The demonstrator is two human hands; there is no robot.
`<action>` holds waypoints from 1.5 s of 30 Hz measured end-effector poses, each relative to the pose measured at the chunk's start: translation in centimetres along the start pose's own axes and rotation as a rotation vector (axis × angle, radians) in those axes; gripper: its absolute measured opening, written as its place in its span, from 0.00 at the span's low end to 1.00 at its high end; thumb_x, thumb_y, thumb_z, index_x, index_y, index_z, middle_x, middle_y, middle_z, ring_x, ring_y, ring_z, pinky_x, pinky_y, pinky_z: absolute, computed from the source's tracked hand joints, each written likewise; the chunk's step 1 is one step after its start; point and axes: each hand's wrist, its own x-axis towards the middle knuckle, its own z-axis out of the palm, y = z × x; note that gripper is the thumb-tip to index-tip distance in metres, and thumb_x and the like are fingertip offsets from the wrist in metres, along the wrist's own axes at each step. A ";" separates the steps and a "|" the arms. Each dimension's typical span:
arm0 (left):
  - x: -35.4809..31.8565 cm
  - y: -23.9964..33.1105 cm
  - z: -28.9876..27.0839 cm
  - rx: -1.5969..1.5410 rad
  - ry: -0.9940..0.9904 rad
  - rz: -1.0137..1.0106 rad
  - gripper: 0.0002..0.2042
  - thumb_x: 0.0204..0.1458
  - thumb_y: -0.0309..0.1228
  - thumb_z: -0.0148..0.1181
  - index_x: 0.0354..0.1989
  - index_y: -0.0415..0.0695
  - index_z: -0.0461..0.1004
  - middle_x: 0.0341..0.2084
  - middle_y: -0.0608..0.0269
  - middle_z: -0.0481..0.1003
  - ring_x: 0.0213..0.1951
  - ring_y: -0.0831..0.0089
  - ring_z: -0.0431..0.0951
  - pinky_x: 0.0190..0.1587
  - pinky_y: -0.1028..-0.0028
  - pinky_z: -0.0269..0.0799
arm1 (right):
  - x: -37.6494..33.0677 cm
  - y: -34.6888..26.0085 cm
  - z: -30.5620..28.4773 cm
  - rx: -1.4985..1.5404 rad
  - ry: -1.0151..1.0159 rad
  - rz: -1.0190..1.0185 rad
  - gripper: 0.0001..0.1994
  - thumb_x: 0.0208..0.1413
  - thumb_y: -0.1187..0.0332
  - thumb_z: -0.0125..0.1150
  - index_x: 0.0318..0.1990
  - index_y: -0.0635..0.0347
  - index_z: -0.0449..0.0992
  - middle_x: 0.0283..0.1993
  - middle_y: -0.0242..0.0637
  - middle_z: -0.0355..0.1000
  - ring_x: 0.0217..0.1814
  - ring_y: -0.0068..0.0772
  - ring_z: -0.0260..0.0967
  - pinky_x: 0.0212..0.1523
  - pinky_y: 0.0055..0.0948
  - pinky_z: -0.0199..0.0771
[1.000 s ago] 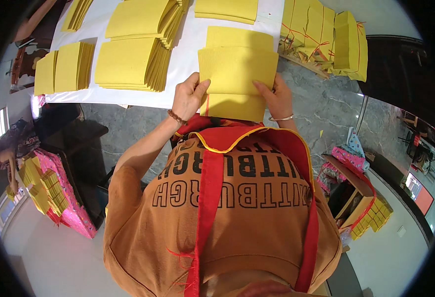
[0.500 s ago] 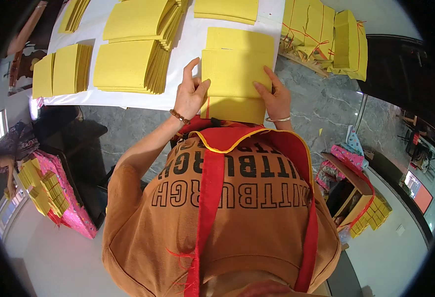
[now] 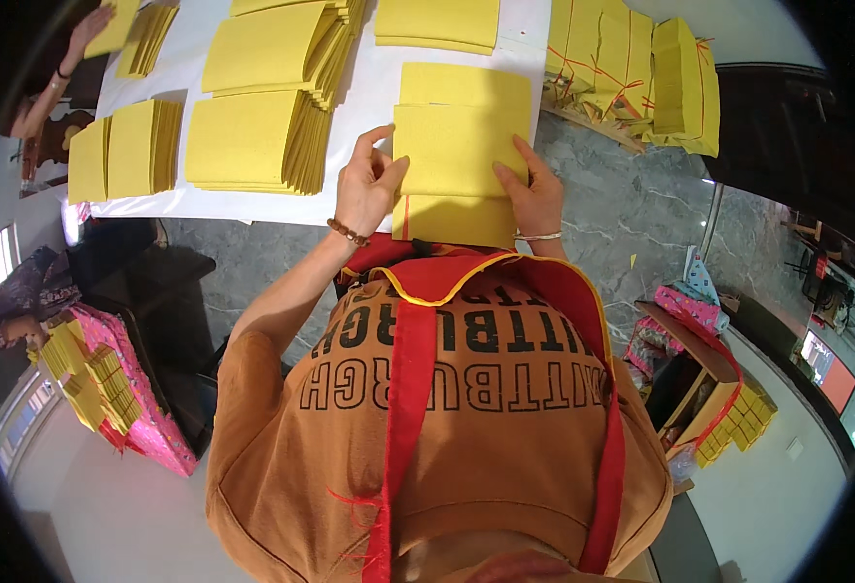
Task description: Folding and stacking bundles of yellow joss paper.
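A folded yellow paper sheet [image 3: 461,146] lies at the near edge of the white-covered table, in front of my chest. My left hand [image 3: 367,183] pinches its left edge, thumb on top and index finger stretched along the side. At the right edge my right hand [image 3: 536,194] holds it the same way, thumb over the paper. More yellow paper shows beyond the sheet, and a lower yellow piece [image 3: 458,222] with a red line juts out toward me. What lies under the held sheet is hidden.
Fanned stacks of folded yellow paper [image 3: 243,141] stand left on the white table cover [image 3: 349,107]. Red-tied yellow bundles [image 3: 622,49] sit at the far right. Another person's hand [image 3: 87,27] is at a yellow sheet, far left. A pink-covered table [image 3: 150,428] with bundles is lower left.
Both my hands stay on the sheet with almost the same hold. The view has shifted slightly. Another person's hand and forearm have come in at the upper left by a yellow sheet.
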 end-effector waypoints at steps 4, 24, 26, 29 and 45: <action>0.6 3.2 0.1 0.670 0.229 0.626 0.18 0.48 0.29 0.57 0.49 0.44 0.67 0.37 0.59 0.70 0.40 0.68 0.68 0.41 0.68 0.63 | 0.0 0.1 0.3 -0.047 0.104 -0.069 0.22 0.46 0.66 0.62 0.51 0.57 0.71 0.40 0.48 0.74 0.40 0.35 0.74 0.40 0.28 0.70; 2.6 1.3 4.6 1.187 -0.227 0.649 0.27 0.47 0.41 0.51 0.59 0.52 0.60 0.60 0.53 0.54 0.62 0.53 0.50 0.60 0.51 0.40 | -0.1 -3.2 3.3 -0.679 -0.083 -0.768 0.25 0.48 0.53 0.55 0.53 0.53 0.67 0.58 0.43 0.59 0.62 0.43 0.53 0.59 0.54 0.46; 2.8 -0.4 4.1 1.035 -0.163 0.721 0.26 0.46 0.35 0.52 0.58 0.48 0.60 0.60 0.53 0.54 0.62 0.55 0.49 0.61 0.53 0.39 | 0.1 -2.2 3.9 -0.673 -0.089 -0.715 0.25 0.50 0.52 0.52 0.53 0.56 0.67 0.59 0.44 0.59 0.62 0.44 0.53 0.60 0.54 0.44; 3.4 0.2 3.5 0.737 -0.170 0.633 0.23 0.47 0.32 0.51 0.55 0.45 0.62 0.59 0.52 0.55 0.62 0.56 0.51 0.61 0.57 0.42 | -0.2 -1.5 4.4 -0.509 -0.106 -0.573 0.30 0.55 0.48 0.43 0.59 0.60 0.59 0.65 0.46 0.50 0.68 0.46 0.44 0.62 0.56 0.36; -0.9 1.6 2.1 1.098 -0.385 0.690 0.35 0.44 0.46 0.59 0.58 0.39 0.57 0.59 0.45 0.54 0.62 0.53 0.52 0.62 0.58 0.47 | 1.0 -0.4 0.0 -0.932 -0.045 -0.454 0.37 0.49 0.40 0.47 0.62 0.53 0.54 0.67 0.35 0.48 0.68 0.39 0.45 0.61 0.62 0.37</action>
